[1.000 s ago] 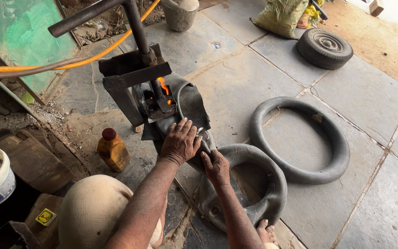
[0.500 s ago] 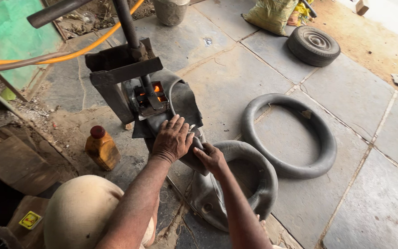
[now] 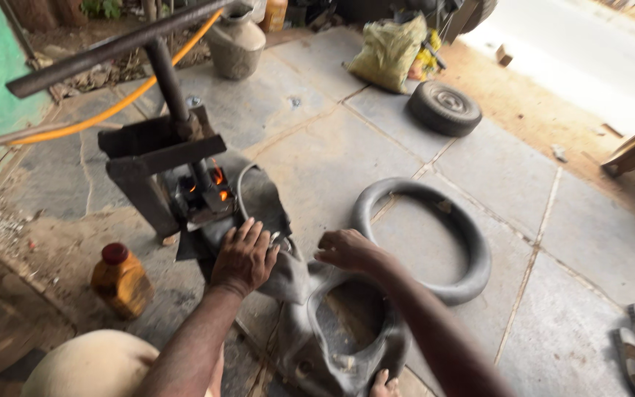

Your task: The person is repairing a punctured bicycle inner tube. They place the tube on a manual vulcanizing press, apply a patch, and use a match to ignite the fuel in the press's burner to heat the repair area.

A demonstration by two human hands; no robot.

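Inner tube in hand (image 3: 310,294): a limp grey-black rubber inner tube, lying on the stone floor directly under and in front of both hands; its far end runs up to the base of the press, its near loop sags toward the camera.
Long axis: from the press at upper left down to lower right, toward the person.
Left hand (image 3: 244,257): lies flat, palm down, fingers spread, pressing the tube's folded part just beside the press; it grips nothing that I can see.
Right hand (image 3: 347,250): hovers or rests at the tube's upper edge, fingers loosely curled; whether it pinches the rubber cannot be told.
Nearer hand: the left is nearer the press; the right is nearer the tube's open loop.
Press (image 3: 170,169): a dark iron screw press with a long bar handle; a small orange flame (image 3: 218,180) burns in it, just beyond the left fingertips.
Second inner tube (image 3: 424,239): a full black ring flat on the floor, just right of the right hand, apart from the first.
Bottle (image 3: 120,279): amber plastic with red cap, upright, left of the left forearm; it looks mostly full.
Small tyre (image 3: 444,108): flat on the floor, well apart.
Yellow sack (image 3: 391,51): bulging, contents hidden.
Grey pot (image 3: 237,44): inside not visible.
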